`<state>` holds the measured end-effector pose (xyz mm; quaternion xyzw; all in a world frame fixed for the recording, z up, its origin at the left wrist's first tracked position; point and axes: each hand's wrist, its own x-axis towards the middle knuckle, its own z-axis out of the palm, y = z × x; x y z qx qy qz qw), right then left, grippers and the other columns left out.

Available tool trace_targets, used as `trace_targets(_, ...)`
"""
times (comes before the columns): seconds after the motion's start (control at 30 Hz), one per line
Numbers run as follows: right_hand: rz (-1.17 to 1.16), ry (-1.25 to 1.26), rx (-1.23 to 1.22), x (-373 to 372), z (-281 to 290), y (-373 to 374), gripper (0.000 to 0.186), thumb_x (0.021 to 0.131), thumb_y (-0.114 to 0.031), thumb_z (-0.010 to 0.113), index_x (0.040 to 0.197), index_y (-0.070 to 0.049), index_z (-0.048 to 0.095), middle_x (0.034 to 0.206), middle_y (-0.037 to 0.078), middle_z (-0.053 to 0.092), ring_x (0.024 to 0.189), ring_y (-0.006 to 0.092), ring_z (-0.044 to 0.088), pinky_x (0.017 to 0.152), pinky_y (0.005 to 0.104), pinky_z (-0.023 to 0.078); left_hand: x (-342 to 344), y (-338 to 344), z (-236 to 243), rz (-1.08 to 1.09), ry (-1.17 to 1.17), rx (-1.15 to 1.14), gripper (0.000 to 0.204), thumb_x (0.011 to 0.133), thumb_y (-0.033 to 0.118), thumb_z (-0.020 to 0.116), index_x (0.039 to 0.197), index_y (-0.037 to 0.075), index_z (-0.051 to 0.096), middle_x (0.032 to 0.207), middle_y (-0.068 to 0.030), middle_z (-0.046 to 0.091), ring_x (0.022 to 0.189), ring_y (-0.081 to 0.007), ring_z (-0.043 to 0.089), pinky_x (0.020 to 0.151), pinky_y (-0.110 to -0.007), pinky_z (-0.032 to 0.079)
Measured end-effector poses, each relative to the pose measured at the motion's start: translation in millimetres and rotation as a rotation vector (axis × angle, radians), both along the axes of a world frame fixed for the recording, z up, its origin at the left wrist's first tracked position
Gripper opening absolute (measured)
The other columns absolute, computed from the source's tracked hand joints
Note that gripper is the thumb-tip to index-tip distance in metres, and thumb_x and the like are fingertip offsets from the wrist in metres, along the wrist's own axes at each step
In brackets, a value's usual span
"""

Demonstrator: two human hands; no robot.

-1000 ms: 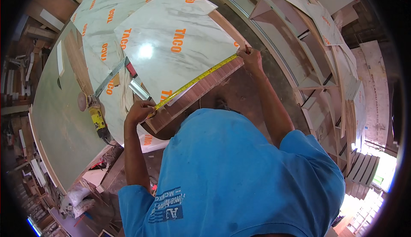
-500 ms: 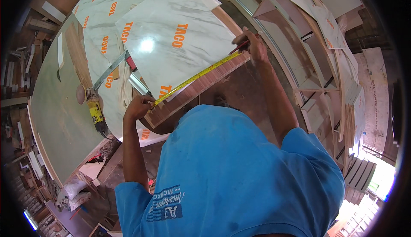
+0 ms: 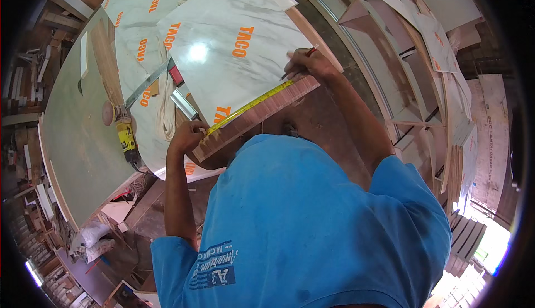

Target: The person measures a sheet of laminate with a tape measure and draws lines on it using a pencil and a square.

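Observation:
A yellow tape measure (image 3: 251,105) is stretched along the front edge of a white marble-patterned sheet (image 3: 239,74), beside a strip of reddish-brown wood-grain board (image 3: 262,113). My left hand (image 3: 188,136) is closed at the tape's near-left end, fingers pinching it against the board. At the tape's far-right end, my right hand (image 3: 311,64) is closed around a slim pencil (image 3: 285,76), its dark tip pointing down at the sheet near the tape. The tape's case cannot be made out.
Left of the sheet lie a yellow angle grinder (image 3: 126,141), a metal square with a red part (image 3: 176,75) and a pale cloth strip (image 3: 165,116). A greenish board (image 3: 83,163) spreads at left. Open cabinet frames (image 3: 390,63) stand at right.
My right hand has moved left and inward from the board's right corner, bringing the pencil tip down beside the tape. My left hand stays at the tape's other end.

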<state>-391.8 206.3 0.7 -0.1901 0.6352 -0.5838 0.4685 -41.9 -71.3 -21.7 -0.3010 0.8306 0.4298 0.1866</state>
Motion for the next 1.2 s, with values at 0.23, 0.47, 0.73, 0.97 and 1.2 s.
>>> trace_targets(0.23, 0.142, 0.216, -0.052, -17.5, -21.8, 6.2, 0.011, 0.081, -0.009, 0.070, 0.087, -0.003, 0.063, 0.080, 0.006, 0.068, 0.069, 0.0122, 0.065, 0.062, 0.0274, 0.054, -7.6, 11.0, 4.7, 0.031, -0.023, 0.037, 0.029, 0.080, 0.014, 0.066, 0.106, 0.003, 0.076, 0.071, -0.0047, 0.065, 0.063, -0.0110, 0.055, 0.060, -0.030, 0.044)
trace_targets(0.47, 0.246, 0.201, 0.018, -24.8, -29.4, 2.0, 0.012, 0.074, -0.007, 0.070, 0.082, -0.001, 0.062, 0.078, 0.007, 0.066, 0.071, 0.0130, 0.065, 0.064, 0.0265, 0.052, -6.3, 9.8, -1.6, 0.010, 0.082, 0.046, 0.026, 0.082, 0.013, 0.068, 0.104, 0.002, 0.075, 0.067, 0.0026, 0.056, 0.056, -0.0055, 0.045, 0.051, -0.025, 0.036)
trace_targets(0.73, 0.295, 0.268, 0.051, -25.5, -37.2, -2.3, 0.010, 0.071, -0.004, 0.069, 0.078, 0.000, 0.062, 0.077, 0.008, 0.068, 0.072, 0.0139, 0.066, 0.065, 0.0267, 0.052, -9.9, 11.6, 5.2, 0.064, -0.029, 0.074, 0.029, 0.080, 0.014, 0.067, 0.105, 0.001, 0.075, 0.065, -0.0020, 0.059, 0.059, -0.0097, 0.051, 0.056, -0.029, 0.040)
trace_targets(0.97, 0.316, 0.329, 0.082, -23.3, -33.2, -4.7, 0.010, 0.072, -0.004, 0.070, 0.078, -0.001, 0.063, 0.076, 0.007, 0.068, 0.071, 0.0132, 0.066, 0.065, 0.0269, 0.053, -5.0, 8.3, -3.2, 0.074, 0.029, 0.116, 0.029, 0.081, 0.012, 0.067, 0.106, 0.000, 0.074, 0.065, -0.0001, 0.058, 0.059, -0.0083, 0.050, 0.055, -0.028, 0.039)
trace_targets(1.2, 0.269, 0.344, 0.043, -19.5, -34.8, 0.8, 0.010, 0.073, -0.004, 0.070, 0.078, 0.000, 0.062, 0.077, 0.008, 0.068, 0.072, 0.0132, 0.065, 0.066, 0.0274, 0.053, -8.0, 6.2, -3.3, 0.038, -0.009, 0.114, 0.027, 0.082, 0.012, 0.067, 0.106, 0.000, 0.074, 0.070, 0.0009, 0.060, 0.060, -0.0068, 0.050, 0.055, -0.026, 0.039)
